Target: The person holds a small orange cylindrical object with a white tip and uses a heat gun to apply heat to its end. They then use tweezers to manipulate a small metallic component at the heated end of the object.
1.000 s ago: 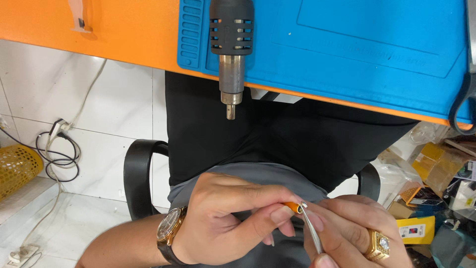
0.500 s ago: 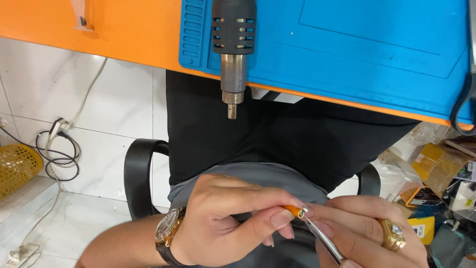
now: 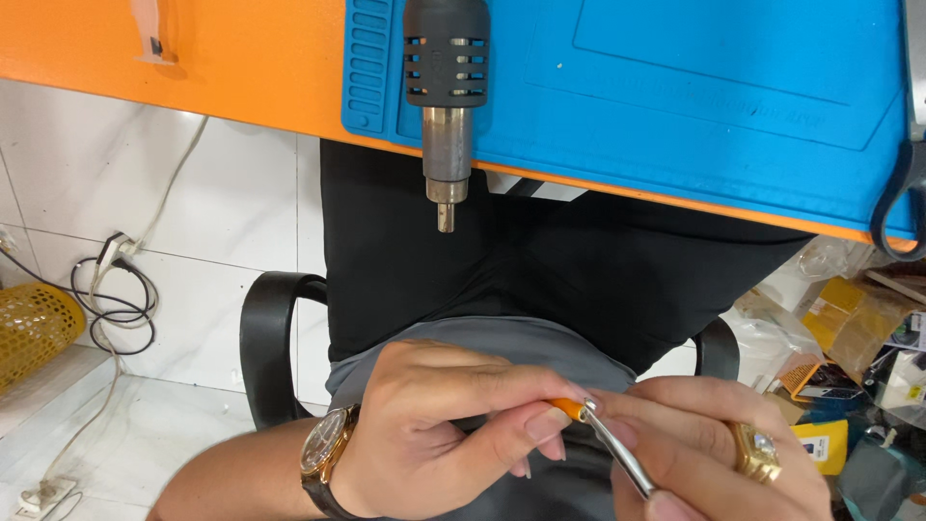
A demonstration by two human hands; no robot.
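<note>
Pinching an orange piece (image 3: 567,407) against tweezers (image 3: 617,453), low over the lap.

Left hand (image 3: 434,434) curled, thumb and forefinger closed on the piece; right hand (image 3: 714,453) closed around the tweezers, tips touching the piece. Well below the heat gun (image 3: 446,87), nozzle overhanging the blue mat (image 3: 675,87) and the desk (image 3: 241,58) edge.

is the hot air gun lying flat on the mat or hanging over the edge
Hanging over. The hot air gun body rests on the blue mat; its metal nozzle juts past the table edge.
</note>
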